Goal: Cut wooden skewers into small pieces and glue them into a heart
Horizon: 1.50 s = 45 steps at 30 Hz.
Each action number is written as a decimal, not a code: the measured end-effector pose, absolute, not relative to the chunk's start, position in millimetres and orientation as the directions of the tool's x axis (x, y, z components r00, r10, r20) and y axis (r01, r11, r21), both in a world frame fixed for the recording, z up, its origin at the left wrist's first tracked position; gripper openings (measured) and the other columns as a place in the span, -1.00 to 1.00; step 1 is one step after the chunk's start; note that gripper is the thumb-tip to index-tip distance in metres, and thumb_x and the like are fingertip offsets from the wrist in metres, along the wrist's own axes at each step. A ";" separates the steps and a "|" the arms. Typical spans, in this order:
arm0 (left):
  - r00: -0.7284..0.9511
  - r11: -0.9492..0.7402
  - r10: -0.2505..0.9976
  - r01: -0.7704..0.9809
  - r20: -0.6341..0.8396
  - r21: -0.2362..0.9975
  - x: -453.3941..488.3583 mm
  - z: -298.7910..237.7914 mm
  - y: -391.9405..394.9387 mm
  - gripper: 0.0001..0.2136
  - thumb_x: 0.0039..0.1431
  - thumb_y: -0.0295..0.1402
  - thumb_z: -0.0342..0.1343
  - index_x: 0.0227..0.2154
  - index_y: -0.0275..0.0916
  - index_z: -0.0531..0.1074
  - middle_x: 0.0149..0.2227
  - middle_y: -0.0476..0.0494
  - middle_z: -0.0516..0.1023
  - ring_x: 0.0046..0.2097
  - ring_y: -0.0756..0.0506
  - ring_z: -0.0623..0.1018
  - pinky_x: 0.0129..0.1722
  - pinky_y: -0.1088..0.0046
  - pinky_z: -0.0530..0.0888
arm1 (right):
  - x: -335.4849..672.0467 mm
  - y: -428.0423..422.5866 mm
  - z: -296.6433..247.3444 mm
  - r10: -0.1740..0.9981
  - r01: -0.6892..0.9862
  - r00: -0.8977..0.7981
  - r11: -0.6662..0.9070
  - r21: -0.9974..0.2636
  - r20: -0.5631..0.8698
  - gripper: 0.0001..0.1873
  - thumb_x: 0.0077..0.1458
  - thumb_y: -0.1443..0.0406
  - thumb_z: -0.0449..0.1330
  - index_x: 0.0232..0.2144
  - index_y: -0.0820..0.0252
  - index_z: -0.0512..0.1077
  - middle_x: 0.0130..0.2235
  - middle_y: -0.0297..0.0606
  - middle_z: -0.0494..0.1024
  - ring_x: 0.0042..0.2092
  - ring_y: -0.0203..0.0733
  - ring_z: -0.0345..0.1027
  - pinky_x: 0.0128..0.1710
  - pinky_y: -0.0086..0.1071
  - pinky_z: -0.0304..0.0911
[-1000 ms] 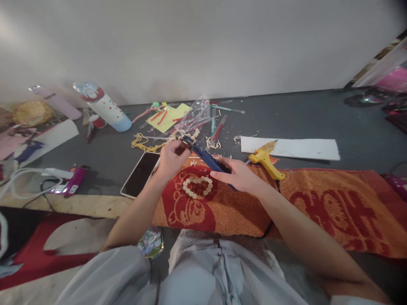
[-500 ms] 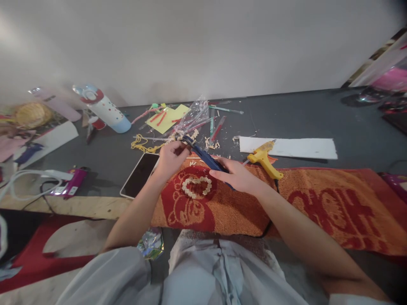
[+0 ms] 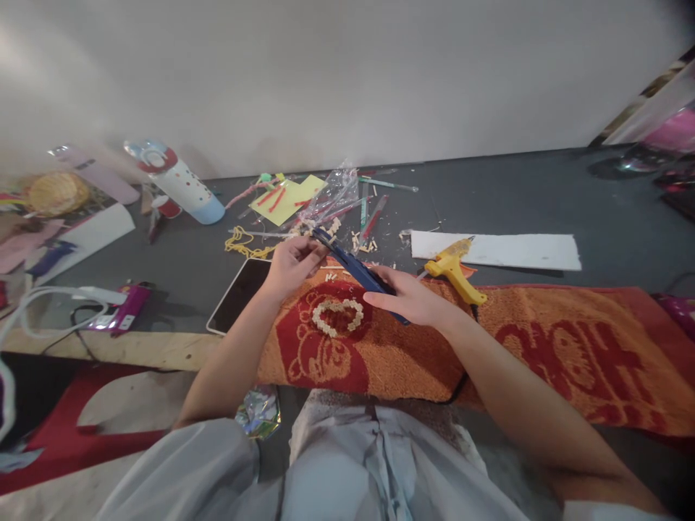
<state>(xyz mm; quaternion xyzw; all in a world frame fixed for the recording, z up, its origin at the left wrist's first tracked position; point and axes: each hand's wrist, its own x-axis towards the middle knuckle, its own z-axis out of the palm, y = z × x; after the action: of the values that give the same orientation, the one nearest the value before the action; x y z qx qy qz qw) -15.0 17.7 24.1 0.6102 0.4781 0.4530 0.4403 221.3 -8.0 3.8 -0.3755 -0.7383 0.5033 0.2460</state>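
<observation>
My right hand [image 3: 408, 295] is wrapped round the lower part of a long blue hand tool [image 3: 355, 268], which slants up to the left; its exact kind is not clear. At its dark far end, my left hand [image 3: 296, 264] is closed with fingertips pinched. Whatever is between those fingertips is too small to make out. Below both hands, a heart-shaped outline of small pale pieces [image 3: 337, 318] lies on an orange and red towel [image 3: 418, 362]. Short pale stick bits [image 3: 365, 242] are scattered just beyond the tool.
A yellow glue gun [image 3: 453, 269] rests by a white strip [image 3: 521, 252] on the right. A phone [image 3: 239, 297] lies left of the towel. Farther back are yellow paper [image 3: 282, 201], clear plastic wrapping [image 3: 337, 189], yellow yarn [image 3: 244, 244] and a patterned bottle [image 3: 182, 184].
Both hands keep nearly the same hold on the blue tool. The view has shifted very slightly; the things on the table have not visibly moved.
</observation>
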 end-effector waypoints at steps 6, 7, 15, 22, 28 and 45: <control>0.186 -0.051 0.982 0.044 0.042 0.998 -12.8 22.6 15.7 -0.56 -0.10 0.03 0.29 -0.56 -0.28 0.34 -0.63 0.01 0.36 -0.69 0.17 0.17 -0.73 0.60 0.04 | 223.5 -7.4 5.3 0.783 0.259 -0.622 0.225 -0.939 0.017 -0.41 0.12 0.04 0.16 0.12 0.18 0.28 0.09 -0.13 0.48 0.05 -0.02 0.38 0.05 -0.16 0.27; 0.188 -0.035 0.982 0.034 0.028 0.999 -12.6 22.3 16.1 -0.55 -0.11 0.04 0.30 -0.55 -0.28 0.35 -0.63 0.02 0.35 -0.69 0.18 0.16 -0.73 0.61 0.04 | 223.8 -7.6 5.8 0.786 0.262 -0.618 0.225 -0.939 0.016 -0.41 0.11 0.04 0.16 0.12 0.19 0.28 0.09 -0.12 0.47 0.06 -0.02 0.38 0.05 -0.16 0.27; 0.049 -0.079 0.996 0.282 0.068 0.956 -29.2 41.4 16.4 -0.65 -0.04 -0.07 0.29 -0.52 -0.28 0.40 -0.59 -0.06 0.46 -0.62 0.09 0.37 -0.67 0.59 0.28 | 227.1 -6.0 10.0 0.890 0.489 -0.454 0.202 -0.849 -0.049 -0.45 0.05 -0.02 0.18 -0.04 0.23 0.37 -0.08 -0.06 0.54 -0.10 0.03 0.42 -0.11 -0.15 0.28; 0.127 -0.144 0.989 0.850 0.070 0.506 -31.3 13.7 0.8 -0.82 0.06 -0.25 0.14 -0.55 -0.22 0.43 -0.56 -0.06 0.51 -0.52 -0.02 0.44 -0.52 0.49 0.27 | 232.4 1.0 7.0 0.947 0.515 -0.313 0.102 -0.851 -0.076 -0.47 0.02 -0.10 0.14 -0.17 0.19 0.38 -0.33 -0.20 0.50 -0.32 -0.10 0.36 -0.35 -0.27 0.20; 0.098 -0.103 0.995 0.954 0.034 0.283 -17.4 0.7 -6.4 -0.81 0.13 -0.28 0.07 -0.53 -0.21 0.43 -0.50 -0.11 0.55 -0.45 -0.10 0.48 -0.43 0.42 0.23 | 232.8 0.6 10.8 0.945 0.533 -0.310 0.079 -0.843 -0.107 -0.48 0.01 -0.09 0.16 -0.17 0.18 0.37 -0.30 -0.19 0.50 -0.29 -0.07 0.36 -0.33 -0.25 0.18; 0.084 -0.103 0.990 0.981 0.115 0.162 -6.6 -10.5 -17.0 -0.86 0.15 -0.38 0.00 -0.44 -0.24 0.44 -0.39 -0.19 0.57 -0.35 -0.15 0.52 -0.43 0.38 0.20 | 234.4 0.6 6.3 0.943 0.526 -0.323 0.106 -0.844 -0.083 -0.44 -0.01 -0.10 0.17 -0.11 0.18 0.37 -0.23 -0.15 0.53 -0.20 0.00 0.41 -0.21 -0.20 0.24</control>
<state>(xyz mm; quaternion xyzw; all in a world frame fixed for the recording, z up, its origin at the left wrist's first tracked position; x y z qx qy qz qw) -6.6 -17.0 -10.5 0.7360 0.6695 0.0978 0.0214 234.4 0.6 6.3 -0.5248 -0.6997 0.4144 0.2514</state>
